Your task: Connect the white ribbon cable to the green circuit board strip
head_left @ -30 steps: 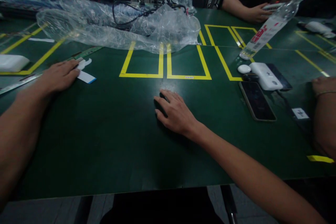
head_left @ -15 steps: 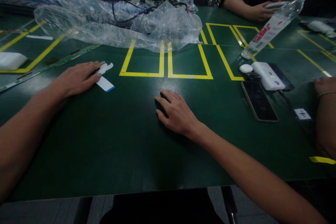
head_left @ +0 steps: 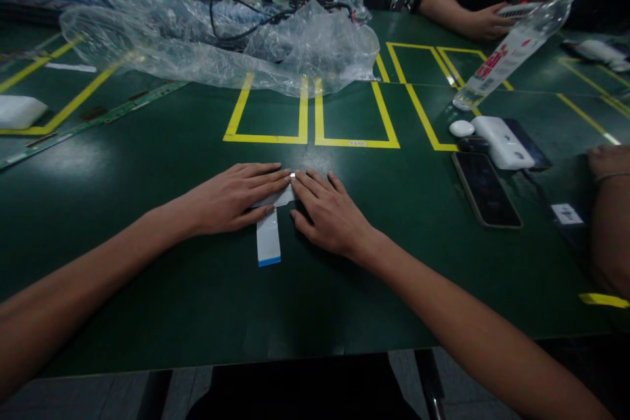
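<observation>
Since the earlier frame, the left hand has slid inward across the dark green, smooth tabletop, bringing along a flat, thin white strip with a bright blue end; the right hand has stayed nearly where it was. Both hands now lie palm down, with their fingertips almost meeting. The left fingers are straight and close together, laid flat over the upper part of the strip, with the thumb a little apart and its tip touching the strip's upper edge near the bend. The right fingers are slightly spread and gently curved, the index fingertip just beside the strip's white cross-piece, the thumb standing apart below. The strip lies between and beneath the fingers: its straight tail runs from below the left thumb towards the wearer. Much of its upper part is hidden by the left fingers, and whether the right fingertips press on it I cannot tell. A tiny bright patch between the two sets of fingertips is too small to make out. Beyond the fingers are flat rectangles of yellow tape, partly covered by crumpled clear plastic wrapping. Right of the right fingers lies a black, rectangular smartphone. Another person's forearm is cut off at the right edge.
</observation>
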Available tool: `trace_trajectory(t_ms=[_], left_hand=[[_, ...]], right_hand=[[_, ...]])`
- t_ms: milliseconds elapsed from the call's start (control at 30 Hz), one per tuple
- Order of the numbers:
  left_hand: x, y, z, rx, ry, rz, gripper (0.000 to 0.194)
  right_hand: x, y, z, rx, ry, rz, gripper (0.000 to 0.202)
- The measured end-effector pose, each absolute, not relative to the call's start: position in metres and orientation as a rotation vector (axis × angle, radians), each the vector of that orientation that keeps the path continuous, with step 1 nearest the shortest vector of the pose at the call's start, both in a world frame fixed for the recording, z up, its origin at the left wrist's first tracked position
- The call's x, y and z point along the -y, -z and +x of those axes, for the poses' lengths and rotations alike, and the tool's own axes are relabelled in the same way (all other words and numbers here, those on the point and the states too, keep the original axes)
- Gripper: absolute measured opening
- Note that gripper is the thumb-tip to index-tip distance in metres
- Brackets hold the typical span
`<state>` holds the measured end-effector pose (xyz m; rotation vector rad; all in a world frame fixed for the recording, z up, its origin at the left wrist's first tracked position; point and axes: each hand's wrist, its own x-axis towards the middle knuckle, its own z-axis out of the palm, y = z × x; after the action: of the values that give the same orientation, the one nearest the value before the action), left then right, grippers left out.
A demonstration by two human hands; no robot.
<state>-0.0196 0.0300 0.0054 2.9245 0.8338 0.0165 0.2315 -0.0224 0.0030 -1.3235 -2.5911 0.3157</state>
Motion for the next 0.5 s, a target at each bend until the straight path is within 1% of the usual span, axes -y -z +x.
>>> trace_trajectory(t_ms=[267, 367, 500], left_hand=[[-0.036, -0.004, -0.023, -0.863, -0.035, 2.904, 0.061], [-0.051, 0.0, -0.036, -1.069, -0.024, 2.872, 0.063], [-0.089, 0.01, -0.089, -1.536, 0.014, 2.759, 0.075]], right_hand=[[0.023, -0.004, 0.231, 2.593, -0.31, -1.339, 0.062], [0.022, -0.003, 0.231, 2.596, -0.307, -1.342, 0.061], [0.022, -0.002, 0.233, 2.606, -0.315, -1.34, 0.062]])
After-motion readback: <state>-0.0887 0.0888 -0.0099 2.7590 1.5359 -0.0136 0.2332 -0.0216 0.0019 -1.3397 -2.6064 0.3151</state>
